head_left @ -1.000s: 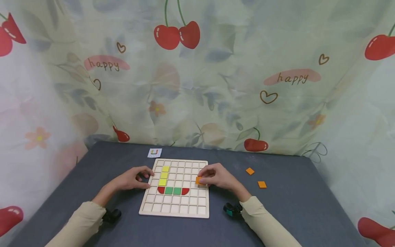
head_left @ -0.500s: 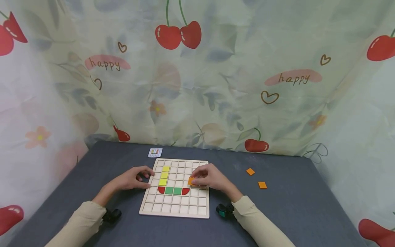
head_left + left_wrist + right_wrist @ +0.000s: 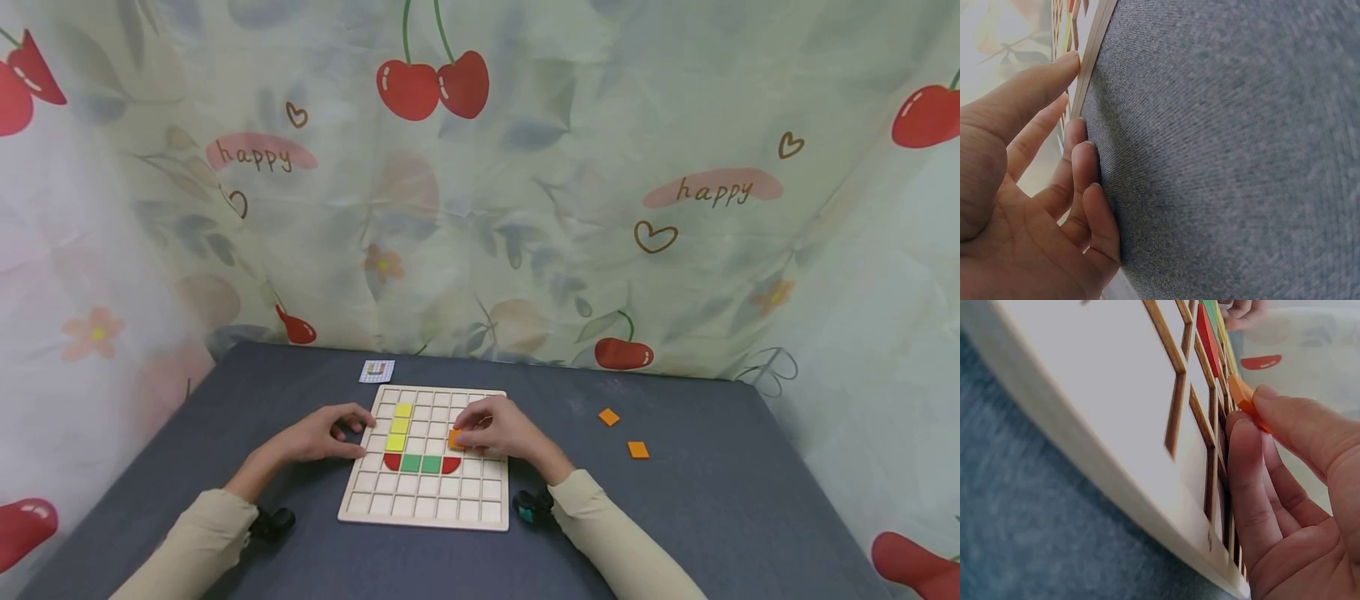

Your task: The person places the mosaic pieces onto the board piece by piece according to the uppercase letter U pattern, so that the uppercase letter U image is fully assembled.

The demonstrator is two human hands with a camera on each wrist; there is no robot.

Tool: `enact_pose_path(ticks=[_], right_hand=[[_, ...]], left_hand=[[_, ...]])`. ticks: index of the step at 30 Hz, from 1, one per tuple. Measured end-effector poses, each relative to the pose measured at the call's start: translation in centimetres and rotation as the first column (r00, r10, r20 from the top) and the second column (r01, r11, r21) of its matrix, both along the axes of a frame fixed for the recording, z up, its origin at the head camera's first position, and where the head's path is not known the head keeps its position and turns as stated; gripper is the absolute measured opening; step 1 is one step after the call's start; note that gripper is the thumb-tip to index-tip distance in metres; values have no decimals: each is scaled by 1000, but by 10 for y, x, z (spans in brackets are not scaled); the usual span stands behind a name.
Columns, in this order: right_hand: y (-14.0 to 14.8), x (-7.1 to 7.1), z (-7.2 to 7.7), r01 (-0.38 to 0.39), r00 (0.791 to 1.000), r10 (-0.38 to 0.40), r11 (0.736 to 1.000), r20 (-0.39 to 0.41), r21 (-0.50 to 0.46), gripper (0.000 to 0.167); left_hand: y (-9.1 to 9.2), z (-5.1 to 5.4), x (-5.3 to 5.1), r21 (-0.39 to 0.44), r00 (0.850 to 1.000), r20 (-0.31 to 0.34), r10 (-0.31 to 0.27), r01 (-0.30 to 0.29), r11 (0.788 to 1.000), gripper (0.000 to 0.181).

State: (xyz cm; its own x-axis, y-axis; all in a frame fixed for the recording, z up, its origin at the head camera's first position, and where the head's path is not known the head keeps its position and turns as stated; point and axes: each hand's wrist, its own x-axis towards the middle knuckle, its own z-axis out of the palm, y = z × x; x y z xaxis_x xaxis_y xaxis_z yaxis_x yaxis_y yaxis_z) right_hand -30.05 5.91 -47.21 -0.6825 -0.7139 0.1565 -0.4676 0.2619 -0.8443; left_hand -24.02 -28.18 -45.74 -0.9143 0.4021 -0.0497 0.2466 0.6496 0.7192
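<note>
A wooden grid board (image 3: 423, 523) lies on the table. My right hand (image 3: 501, 429) pinches an orange square tile (image 3: 453, 438) between thumb and fingers over the board's right half. In the right wrist view the orange tile (image 3: 1242, 395) is tilted, near a red rounded piece (image 3: 1207, 342). On the board are a column of yellow tiles (image 3: 399, 426) and a row of two green tiles (image 3: 421, 463) between two red rounded pieces (image 3: 450, 465). My left hand (image 3: 326, 433) rests at the board's left edge, its thumb touching the rim (image 3: 1089, 62) in the left wrist view.
Two loose orange tiles (image 3: 608, 417) lie on the dark tablecloth (image 3: 675, 508) to the right. A small pattern card (image 3: 376, 371) lies behind the board. A printed curtain (image 3: 525, 250) closes off the back and sides.
My right hand has moved left over the board with the orange tile, to just behind the right red piece. The left hand has stayed in place.
</note>
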Motion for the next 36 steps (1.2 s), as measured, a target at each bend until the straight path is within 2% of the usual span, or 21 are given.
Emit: enact_pose_path(ticks=[9,15,20,27,36], right_hand=[[-8,5,5,31,997,-23,992,-76,119,10],[-9,7,4,31,993,-13,988,-121,154,8],[-9,9,7,42,994,-24,986,-111,159,8],[-9,9,7,52,995,-37,985,-90,167,9],[1,2,7,-21,999,24,996,-34,91,13]], left_hand=[[-1,-1,0,-1,1000,-7,1,-1,1000,39],[-3,-3,0,7,1000,-23,-18,18,1000,38],[-4,-3,-1,-3,999,-35,-23,23,1000,39],[-1,-2,0,6,1000,-9,-4,4,1000,39],[-1,0,1,22,1000,-9,-11,11,1000,39]])
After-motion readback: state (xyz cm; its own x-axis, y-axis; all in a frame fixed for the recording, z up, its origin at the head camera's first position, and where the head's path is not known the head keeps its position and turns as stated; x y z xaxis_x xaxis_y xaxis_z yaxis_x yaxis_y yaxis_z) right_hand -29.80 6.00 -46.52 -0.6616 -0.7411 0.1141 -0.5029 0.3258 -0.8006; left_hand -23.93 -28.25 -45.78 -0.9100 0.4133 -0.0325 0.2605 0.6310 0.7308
